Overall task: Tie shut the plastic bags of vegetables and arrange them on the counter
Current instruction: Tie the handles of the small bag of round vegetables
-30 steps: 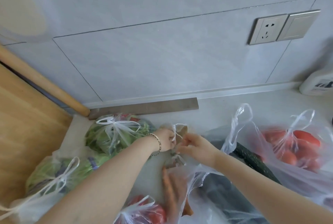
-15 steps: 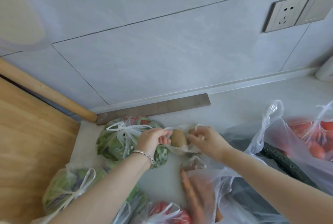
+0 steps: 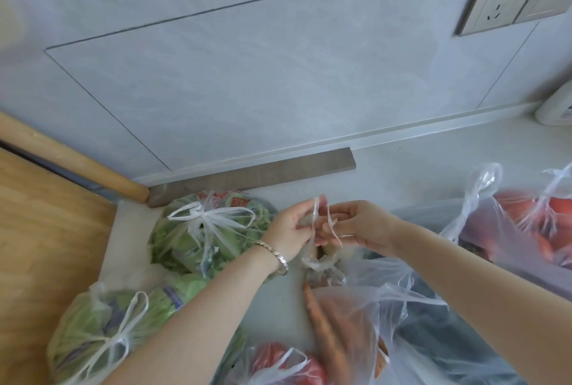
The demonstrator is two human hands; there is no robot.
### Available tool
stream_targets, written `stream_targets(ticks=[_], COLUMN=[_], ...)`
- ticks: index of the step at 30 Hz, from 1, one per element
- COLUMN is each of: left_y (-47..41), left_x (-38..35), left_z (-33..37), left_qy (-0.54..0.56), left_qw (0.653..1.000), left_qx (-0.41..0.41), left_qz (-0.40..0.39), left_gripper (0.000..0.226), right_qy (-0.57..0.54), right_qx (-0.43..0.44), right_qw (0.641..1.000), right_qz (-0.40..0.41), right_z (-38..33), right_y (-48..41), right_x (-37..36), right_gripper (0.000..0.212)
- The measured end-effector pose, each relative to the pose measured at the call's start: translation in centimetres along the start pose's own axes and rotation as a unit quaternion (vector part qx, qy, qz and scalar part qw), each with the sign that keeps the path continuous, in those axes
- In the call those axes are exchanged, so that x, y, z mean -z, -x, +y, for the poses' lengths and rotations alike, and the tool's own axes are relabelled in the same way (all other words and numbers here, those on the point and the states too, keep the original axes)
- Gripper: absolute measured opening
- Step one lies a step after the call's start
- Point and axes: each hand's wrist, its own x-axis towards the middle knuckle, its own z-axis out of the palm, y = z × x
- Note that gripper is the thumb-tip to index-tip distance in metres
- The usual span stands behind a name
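Small bag [image 3: 319, 262]: knot unfinished.
Left hand [image 3: 289, 231] and right hand [image 3: 363, 227] each pinched one thin handle [image 3: 315, 214]; uneven pull could have torn it or left slack.

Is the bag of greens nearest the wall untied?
No, that bag of greens has its handles knotted into a bow on top.

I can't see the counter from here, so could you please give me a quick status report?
Left hand and right hand each pinching a handle of the small bag. No knot visible yet. Carrot bag close by, hands clear.
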Motion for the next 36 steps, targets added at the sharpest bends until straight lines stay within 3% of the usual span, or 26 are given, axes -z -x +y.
stream_targets(ticks=[4,6,10,13,15,19,23,26,29,33,36], left_y=[-2.1,-2.6,-3.4,-3.7,-3.7,-3.5,-3.3,-3.0,-2.8,-3.1,-3.6], left_x=[0.5,0.4,0.0,0.2,0.9,3.8,3.2,2.8,2.5,1.9,1.9], left_z=[-0.1,-0.5,-1.4,-2.4,-3.6,-6.0,-5.6,-4.4,-3.9,-4.4,-6.4], left_qy=[-0.042,-0.091,-0.126,-0.179,-0.192,-0.134,-0.192,-0.257,-0.305,-0.420,-0.498], left_qw=[0.998,0.993,0.991,0.983,0.980,0.982,0.976,0.963,0.935,0.850,0.789], left_qx=[-0.001,-0.013,-0.045,-0.050,-0.017,0.085,0.032,-0.068,-0.182,-0.315,-0.342], left_qz=[-0.050,-0.075,-0.032,-0.004,0.049,0.106,0.094,0.039,-0.008,-0.042,-0.115], left_gripper=[0.064,0.064,0.057,0.033,0.013,0.022,0.031,0.023,0.029,0.031,0.027], right_qy=[0.019,0.060,0.107,0.154,0.079,-0.197,-0.221,-0.033,0.205,0.336,0.396], right_qx=[-0.019,-0.022,-0.037,-0.062,-0.076,-0.109,-0.118,-0.118,-0.084,0.014,0.031], right_qw=[0.999,0.997,0.993,0.983,0.981,0.950,0.947,0.976,0.961,0.928,0.898], right_qz=[-0.019,-0.032,0.011,0.084,0.158,0.216,0.199,0.178,0.164,0.160,0.188], right_z=[-0.1,0.1,0.4,1.1,1.8,3.6,4.3,2.7,0.9,-0.3,0.2], right_y=[-1.0,-1.0,-1.3,-1.9,-2.5,-3.7,-5.0,-5.4,-6.0,-8.0,-9.5], right_x=[0.2,0.2,0.2,0.9,1.5,3.1,3.3,3.5,3.2,2.1,2.2], right_gripper=[0.033,0.025,0.005,0.012,0.012,0.016,0.025,0.022,0.028,0.040,0.039])
